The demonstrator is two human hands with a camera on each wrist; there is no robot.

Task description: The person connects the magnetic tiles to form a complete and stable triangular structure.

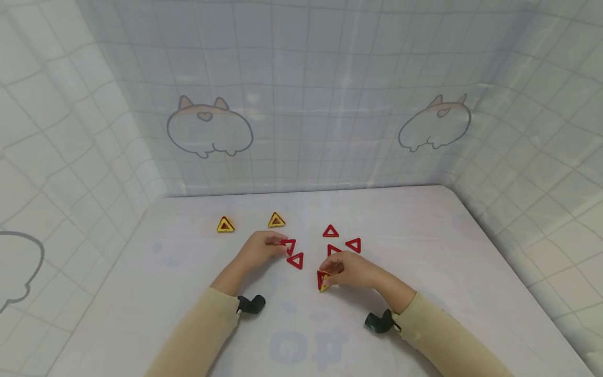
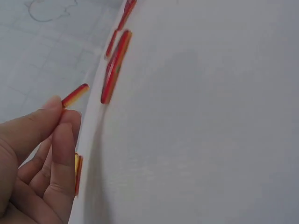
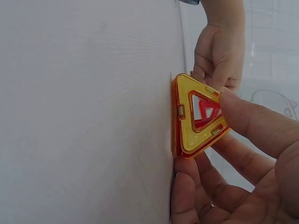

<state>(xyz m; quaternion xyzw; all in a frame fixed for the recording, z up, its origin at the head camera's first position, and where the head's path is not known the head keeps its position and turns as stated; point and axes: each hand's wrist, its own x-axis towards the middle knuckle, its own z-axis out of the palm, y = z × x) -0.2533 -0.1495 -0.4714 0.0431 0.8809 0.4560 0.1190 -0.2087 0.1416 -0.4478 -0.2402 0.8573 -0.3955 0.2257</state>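
A small red triangular magnetic tile (image 1: 293,244) is pinched between the thumb and fingers of my left hand (image 1: 259,248), raised over the table. The left wrist view shows that tile (image 2: 76,95) nearly edge-on. My right hand (image 1: 355,269) holds a yellow triangular tile (image 3: 186,135) with a red one against it, the thumb on the yellow face. They stand tilted close over the table. Just below the left hand's tile lies another red triangle (image 1: 301,261). A further red triangle (image 1: 328,250) is partly hidden behind the right hand.
Two yellow triangular tiles (image 1: 225,230) (image 1: 276,225) lie toward the back left. Red triangles (image 1: 331,235) (image 1: 359,245) lie beyond the right hand. Dark wrist cameras (image 1: 252,305) (image 1: 379,323) jut from both sleeves. Grid-patterned sheeting (image 1: 325,131) walls the white table (image 1: 424,220) at the back and sides.
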